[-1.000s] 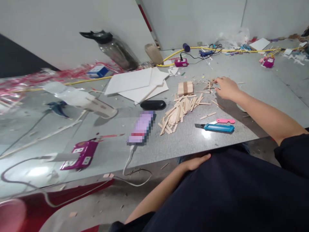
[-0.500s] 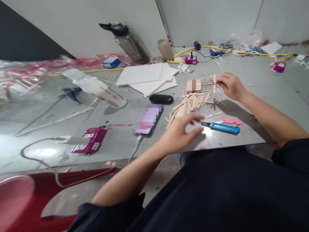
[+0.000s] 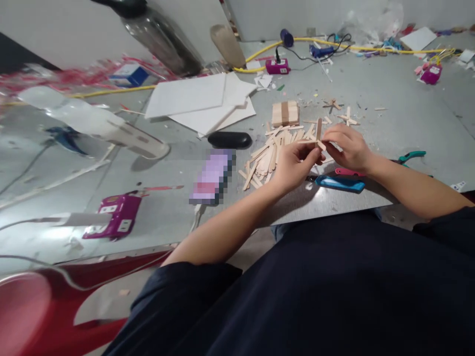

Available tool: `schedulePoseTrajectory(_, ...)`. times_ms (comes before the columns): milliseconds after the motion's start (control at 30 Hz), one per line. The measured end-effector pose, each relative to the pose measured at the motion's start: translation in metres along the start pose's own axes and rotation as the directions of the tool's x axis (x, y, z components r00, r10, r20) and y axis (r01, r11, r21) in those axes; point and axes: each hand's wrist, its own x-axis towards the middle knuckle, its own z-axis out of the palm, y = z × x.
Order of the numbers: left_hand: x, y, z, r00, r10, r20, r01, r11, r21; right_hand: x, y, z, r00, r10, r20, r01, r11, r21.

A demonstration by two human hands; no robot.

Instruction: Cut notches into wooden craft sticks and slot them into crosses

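Held over the near part of the table is a small piece made of crossed wooden craft sticks (image 3: 319,129), with one stick pointing up. My left hand (image 3: 295,165) pinches it from the left, thumb and fingers closed. From the right, my right hand (image 3: 349,146) has its fingertips closed on the same piece. Loose craft sticks (image 3: 269,157) lie in a pile beside my left hand, and a banded bundle of sticks (image 3: 292,113) sits behind them. Below the hands are a blue utility knife (image 3: 339,183) and a partly hidden pink strip (image 3: 344,171).
Two small crossed-stick pieces, one upright (image 3: 348,117) and one darker (image 3: 332,104), stand beyond my right hand. Green-handled pliers (image 3: 412,155) lie partly behind my right forearm. To the left are a phone (image 3: 213,175), a black case (image 3: 230,140), white sheets (image 3: 193,96) and a purple power strip (image 3: 128,215).
My right hand has come nearer with a crossed-stick piece. My left hand, open before, has risen and closed on it. The view has shifted, showing the pliers.
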Motion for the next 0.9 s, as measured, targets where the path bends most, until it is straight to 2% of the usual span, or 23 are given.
schedulePoseTrajectory(100,0.000,-0.013,-0.008,0.984,0.168,-0.055,-0.153,0.966,0.210,-0.001,-0.003,0.002,1.000,0.009,0.023,-0.010,0.999,0.036)
schedulePoseTrajectory(200,0.001,-0.018,-0.016,0.947,0.320,-0.014,-0.297,0.894,0.336,-0.002,-0.010,0.001,0.998,0.058,-0.008,-0.056,0.989,0.134)
schedulePoseTrajectory(300,0.002,-0.019,-0.020,0.922,0.388,0.004,-0.349,0.827,0.441,-0.004,-0.016,0.001,0.985,0.173,0.010,-0.167,0.934,0.316)
schedulePoseTrajectory(400,0.000,-0.021,-0.020,0.910,0.414,0.018,-0.363,0.778,0.513,-0.004,-0.018,0.002,0.968,0.239,0.078,-0.245,0.822,0.515)
schedulePoseTrajectory(500,-0.003,-0.023,-0.017,0.918,0.397,0.002,-0.348,0.802,0.486,-0.004,-0.017,0.003,0.955,0.276,0.104,-0.282,0.750,0.599)
schedulePoseTrajectory(633,-0.006,-0.024,-0.016,0.932,0.363,-0.025,-0.317,0.844,0.432,-0.003,-0.017,0.000,0.961,0.252,0.113,-0.266,0.735,0.623)
schedulePoseTrajectory(767,-0.004,-0.022,-0.022,0.953,0.274,0.128,-0.302,0.876,0.375,-0.003,-0.020,-0.007,0.964,0.174,0.199,-0.262,0.734,0.627)
schedulePoseTrajectory(833,-0.001,-0.020,-0.026,0.960,0.202,0.196,-0.259,0.904,0.339,-0.003,-0.021,-0.010,0.961,0.151,0.230,-0.264,0.742,0.616)
schedulePoseTrajectory(900,0.002,-0.017,-0.029,0.968,0.129,0.213,-0.185,0.945,0.269,-0.003,-0.023,-0.012,0.961,0.134,0.243,-0.258,0.753,0.606)
